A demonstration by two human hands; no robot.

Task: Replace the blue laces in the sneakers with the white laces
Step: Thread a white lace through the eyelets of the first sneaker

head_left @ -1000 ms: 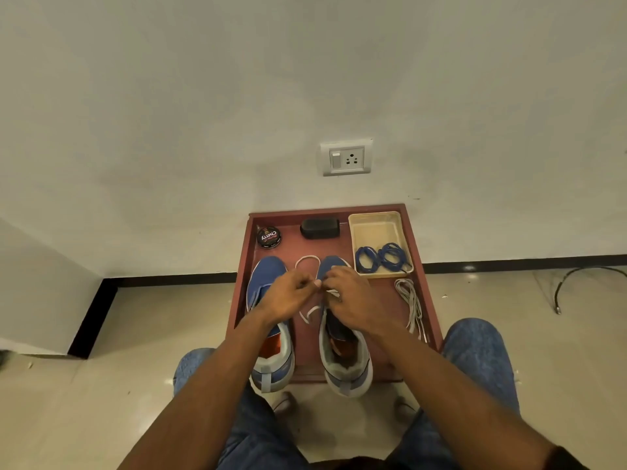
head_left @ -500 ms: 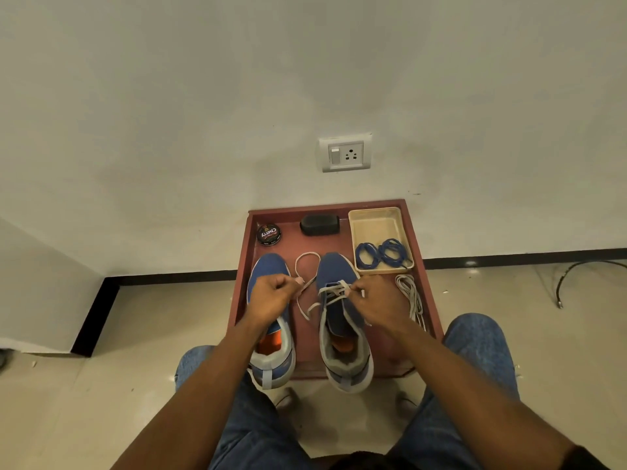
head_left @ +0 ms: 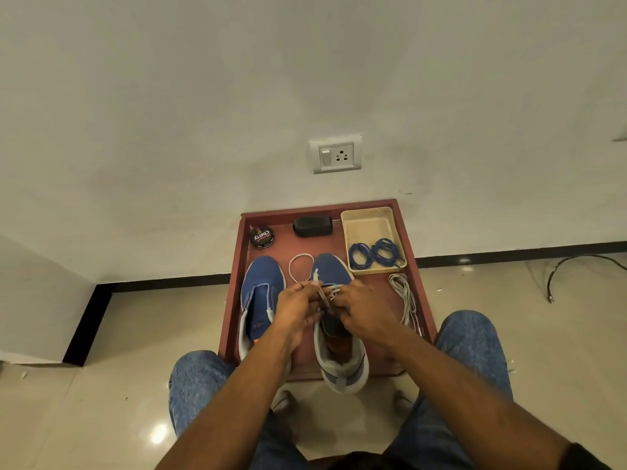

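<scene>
A red-brown tray sits on the floor against the wall, with the person's knees in blue jeans at its near edge. Two blue sneakers stand side by side in it, toes toward the wall. The left sneaker has no lace in its eyelets. Both hands meet over the middle of the right sneaker, whose heel hangs just past the tray's near edge.

The left hand has its fingers curled and pinches a strand of the white lace above the shoe's tongue. The right hand is curled too, its fingertips pinching the same lace where it crosses the eyelets. A loose loop of this lace lies on the tray floor between the two toes.

In the tray's far right corner stands a beige plastic tub, and the blue laces lie coiled in its near half. Just beside the tub's near edge, along the tray's right side, lies a second white lace in a loose bundle. Near the far left corner lies a round tin of shoe polish, and a black brush rests by the far edge between the tin and the tub.

A wall socket is on the wall above the tray, and a dark cable lies on the floor well to the right.
</scene>
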